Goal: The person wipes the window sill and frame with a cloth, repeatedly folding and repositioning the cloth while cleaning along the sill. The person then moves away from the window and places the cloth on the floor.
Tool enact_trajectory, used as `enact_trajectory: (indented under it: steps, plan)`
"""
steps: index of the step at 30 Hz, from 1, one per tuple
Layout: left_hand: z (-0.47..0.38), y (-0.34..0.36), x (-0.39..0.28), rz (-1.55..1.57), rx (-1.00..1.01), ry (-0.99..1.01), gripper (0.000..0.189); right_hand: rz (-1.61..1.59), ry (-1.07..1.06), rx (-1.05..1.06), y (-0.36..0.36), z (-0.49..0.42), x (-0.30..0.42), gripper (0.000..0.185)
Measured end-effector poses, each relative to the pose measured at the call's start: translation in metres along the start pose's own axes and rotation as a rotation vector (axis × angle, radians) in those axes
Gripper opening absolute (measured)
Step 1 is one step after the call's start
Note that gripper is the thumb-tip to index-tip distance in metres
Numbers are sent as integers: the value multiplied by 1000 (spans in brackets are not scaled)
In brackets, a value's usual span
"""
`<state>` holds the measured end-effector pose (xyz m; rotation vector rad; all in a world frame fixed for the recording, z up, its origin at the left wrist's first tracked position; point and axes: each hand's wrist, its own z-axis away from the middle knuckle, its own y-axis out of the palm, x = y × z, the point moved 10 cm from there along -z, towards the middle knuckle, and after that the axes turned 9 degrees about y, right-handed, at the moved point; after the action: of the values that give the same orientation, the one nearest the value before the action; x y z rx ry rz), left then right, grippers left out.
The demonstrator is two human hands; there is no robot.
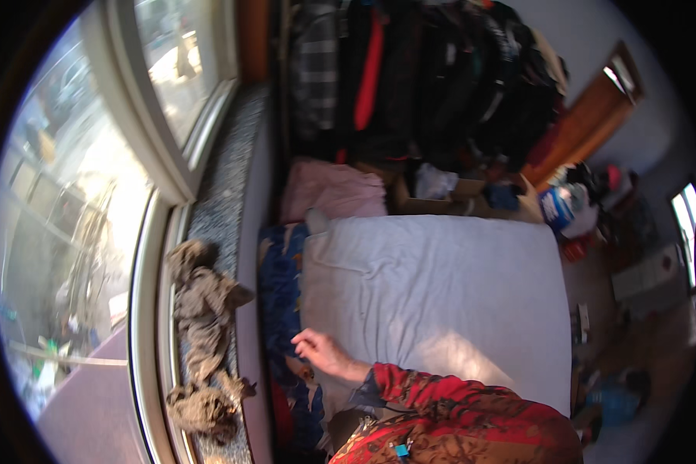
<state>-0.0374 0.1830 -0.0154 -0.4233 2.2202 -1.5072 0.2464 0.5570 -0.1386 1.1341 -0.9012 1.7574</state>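
Observation:
My right hand (320,352) hangs over the left edge of a bed, its fingers loosely bent and slightly apart, with nothing in them. Below it are a pale sheet (458,272) and a blue patterned cloth (281,267) along the bed's side. A crumpled grey-brown rag (203,316) lies to the left on the speckled stone windowsill (223,174), apart from my hand. A second bunched part of dirty cloth (203,409) sits nearer on the sill. My left hand is out of view.
At left stands a window with a pale frame (151,290). Dark clothes (417,81) hang beyond the bed, above a pink cloth (333,188) and a cardboard box (423,203). A wooden door frame (586,122) and a blue-and-white container (557,209) are at right.

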Motion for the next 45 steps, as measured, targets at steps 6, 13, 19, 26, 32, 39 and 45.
enact_trajectory:
  steps: [6, 13, 19, 26, 32, 39, 45]
  plan:
    - [-57, 20, -46, 67, -60, 140, 41, 100, -140, -78, 19, 33, 39, 15]
    - [-77, 24, -58, 117, -57, 209, 40, 75, -172, -69, 33, 48, 78, 15]
    - [-78, 23, -57, 132, -59, 207, 39, 75, -553, -3, 94, 64, 167, 14]
    - [-72, 17, -52, 116, -64, 193, 38, 275, -972, 31, 211, 63, 223, 33]
    - [-49, -8, -24, 68, -44, 164, 37, 599, -1012, 199, 246, 61, 207, 15]
    - [29, -56, 2, 61, -153, -239, 31, 179, -581, 495, 208, 11, 219, 14]
    - [-12, -78, -91, 392, -448, -350, 19, -694, 345, 1002, 213, -22, 192, 28]
